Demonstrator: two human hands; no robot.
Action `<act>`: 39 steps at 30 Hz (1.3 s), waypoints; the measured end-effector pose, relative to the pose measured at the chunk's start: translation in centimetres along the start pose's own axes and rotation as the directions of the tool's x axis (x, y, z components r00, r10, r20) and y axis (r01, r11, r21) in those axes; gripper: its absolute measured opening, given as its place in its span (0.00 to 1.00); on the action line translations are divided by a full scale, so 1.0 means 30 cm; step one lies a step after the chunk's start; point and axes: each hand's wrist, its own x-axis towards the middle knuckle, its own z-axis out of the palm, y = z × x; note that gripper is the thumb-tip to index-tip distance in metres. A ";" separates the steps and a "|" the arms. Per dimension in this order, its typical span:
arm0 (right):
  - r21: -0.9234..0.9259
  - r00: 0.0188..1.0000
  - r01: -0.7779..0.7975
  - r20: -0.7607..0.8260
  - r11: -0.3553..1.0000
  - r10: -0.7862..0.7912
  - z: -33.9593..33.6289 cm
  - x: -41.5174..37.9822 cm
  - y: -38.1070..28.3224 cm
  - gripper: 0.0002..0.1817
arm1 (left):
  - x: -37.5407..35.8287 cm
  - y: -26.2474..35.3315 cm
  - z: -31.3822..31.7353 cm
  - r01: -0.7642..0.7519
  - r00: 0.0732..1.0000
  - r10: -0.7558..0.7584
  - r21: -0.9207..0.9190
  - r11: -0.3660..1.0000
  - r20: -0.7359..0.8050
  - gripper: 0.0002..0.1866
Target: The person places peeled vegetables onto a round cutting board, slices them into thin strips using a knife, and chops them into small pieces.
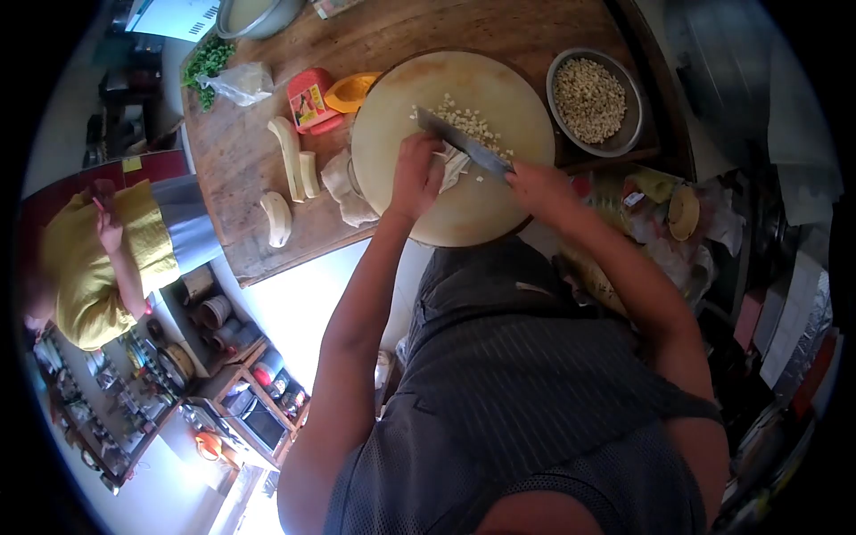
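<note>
My right hand [542, 191] grips the handle of a cleaver [473, 146], its blade angled up and left across a round chopping board [383, 107]. Below the blade, my left hand [419, 175] is closed with bent fingers on pale vegetable strips [454, 169], pressing them to the board. The left fingertips are close to the blade and partly hidden. Small pale diced pieces [471, 123] lie scattered on the far side of the cleaver, with a few near its right end.
A metal bowl [637, 116] of diced pieces stands right of the board. Left are a cut pumpkin piece [349, 92], a red packet [309, 100], peeled pale lengths [287, 156], a cloth [346, 190] and greens [209, 61]. A person in yellow [111, 259] stands left, holding a phone.
</note>
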 end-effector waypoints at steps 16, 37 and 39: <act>0.007 0.993 0.100 -0.070 0.995 -0.099 0.018 -0.015 -0.008 0.12 | -0.043 0.022 0.041 0.283 0.946 -0.219 0.277 0.918 -0.238 0.17; -0.077 0.989 0.011 -0.144 0.997 -0.022 -0.069 -0.076 -0.086 0.12 | -0.034 -0.001 0.017 -0.014 0.996 0.028 0.150 0.989 -0.090 0.13; -0.057 0.990 0.064 -0.125 0.996 -0.071 -0.073 -0.121 -0.052 0.12 | -0.035 -0.005 0.018 -0.013 0.997 0.025 0.153 0.988 -0.078 0.14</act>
